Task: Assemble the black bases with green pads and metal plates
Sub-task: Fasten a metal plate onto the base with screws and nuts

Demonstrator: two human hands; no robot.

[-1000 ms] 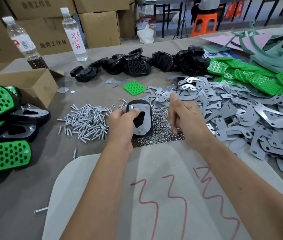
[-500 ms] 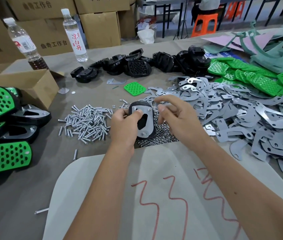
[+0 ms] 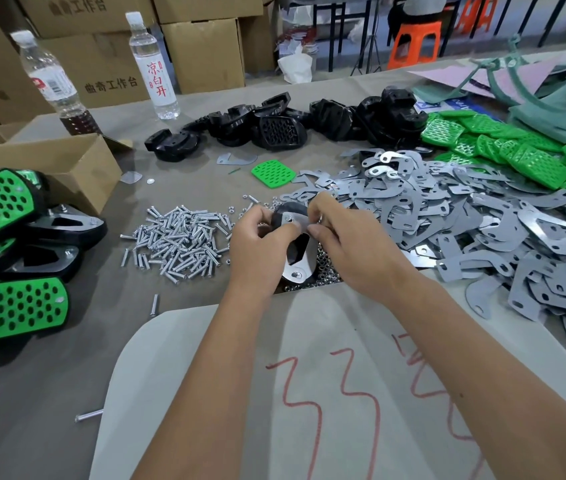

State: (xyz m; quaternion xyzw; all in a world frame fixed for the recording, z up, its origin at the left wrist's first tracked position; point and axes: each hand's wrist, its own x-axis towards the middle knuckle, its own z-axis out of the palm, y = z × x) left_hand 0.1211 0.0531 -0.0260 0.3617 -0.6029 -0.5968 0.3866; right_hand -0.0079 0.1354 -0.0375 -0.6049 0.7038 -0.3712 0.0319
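A black base (image 3: 296, 252) with a shiny metal plate (image 3: 300, 268) on its upper face is held over a heap of small nuts (image 3: 326, 271) at the table's middle. My left hand (image 3: 259, 251) grips the base from its left side. My right hand (image 3: 347, 240) pinches at the plate's top end with fingertips; whether a small part is between them is hidden. A pile of screws (image 3: 179, 242) lies just left of my hands. Loose metal plates (image 3: 465, 230) spread to the right, green pads (image 3: 503, 147) behind them, bare black bases (image 3: 285, 124) at the back.
Finished bases with green pads (image 3: 11, 306) are stacked at the left edge beside an open cardboard box (image 3: 49, 161). Two water bottles (image 3: 153, 64) stand at the back left. A single green pad (image 3: 273, 172) lies mid-table. A pale sheet with red marks (image 3: 326, 393) covers the near edge.
My right hand came in from the nut heap to the top end of the plate on the base. My left hand tilted the base slightly while keeping its hold.
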